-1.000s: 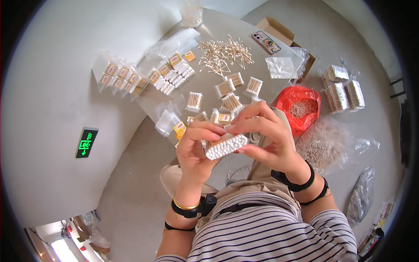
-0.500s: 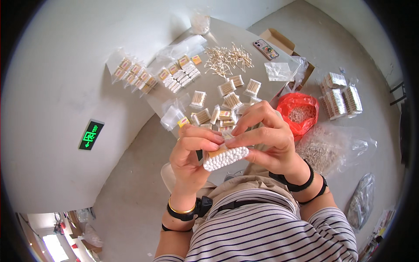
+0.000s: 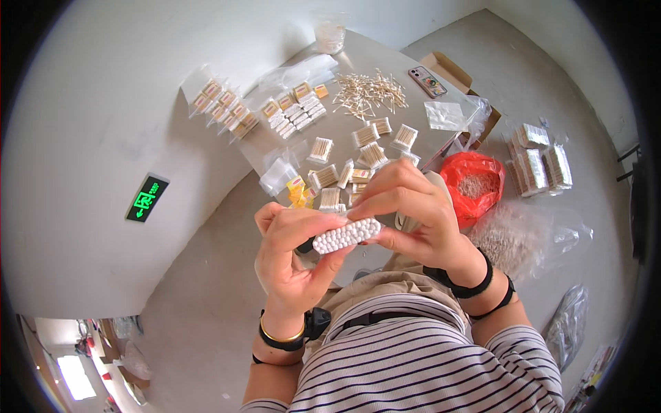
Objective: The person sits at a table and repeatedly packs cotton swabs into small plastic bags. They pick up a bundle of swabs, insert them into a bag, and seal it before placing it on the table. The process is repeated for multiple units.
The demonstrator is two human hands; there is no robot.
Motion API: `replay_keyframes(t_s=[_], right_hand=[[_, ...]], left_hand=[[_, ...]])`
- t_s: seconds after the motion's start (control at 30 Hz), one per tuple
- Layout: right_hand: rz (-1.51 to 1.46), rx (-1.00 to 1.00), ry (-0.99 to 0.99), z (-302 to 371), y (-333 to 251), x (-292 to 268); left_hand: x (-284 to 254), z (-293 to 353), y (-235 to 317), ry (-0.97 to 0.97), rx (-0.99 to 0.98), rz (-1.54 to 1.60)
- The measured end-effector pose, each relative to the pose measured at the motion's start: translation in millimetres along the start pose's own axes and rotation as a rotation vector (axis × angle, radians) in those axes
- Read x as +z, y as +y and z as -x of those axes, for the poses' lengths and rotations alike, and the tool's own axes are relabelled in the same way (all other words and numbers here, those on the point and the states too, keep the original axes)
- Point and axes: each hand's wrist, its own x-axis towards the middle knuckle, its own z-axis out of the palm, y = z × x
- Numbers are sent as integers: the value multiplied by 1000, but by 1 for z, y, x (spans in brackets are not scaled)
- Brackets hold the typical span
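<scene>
Between my two hands I hold a pack of cotton swabs, its white cotton tips facing me. My left hand grips its left end with thumb below and fingers above. My right hand pinches the right end the same way. Past my fingers, several small packs of swabs lie scattered on the grey table. A pile of loose swabs spreads farther back. Yellow cards lie next to a clear plastic bag just beyond my left hand.
Swab packs stand in rows at the table's left, beside filled bags. A phone lies at the far right corner. A red bag, a clear bag of swabs and bundled packs are off the table's right side.
The pack has tilted, so its tips face me more squarely and the yellowish top no longer shows. My left thumb now presses under it. The view has shifted slightly.
</scene>
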Motion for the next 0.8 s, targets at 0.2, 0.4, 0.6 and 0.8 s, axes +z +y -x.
replay_keyframes(t_s=[0.2, 0.4, 0.6, 0.8], right_hand=[[-353, 314, -41, 14, 23, 41], [-862, 419, 119, 20, 36, 72], [-755, 366, 217, 9, 37, 106], [-380, 88, 22, -17, 22, 77]], left_hand=[[1, 17, -1, 261, -176, 222], [-1, 26, -4, 443, -203, 263], [-2, 17, -2, 509, -142, 202], [-37, 15, 7, 317, -35, -200]])
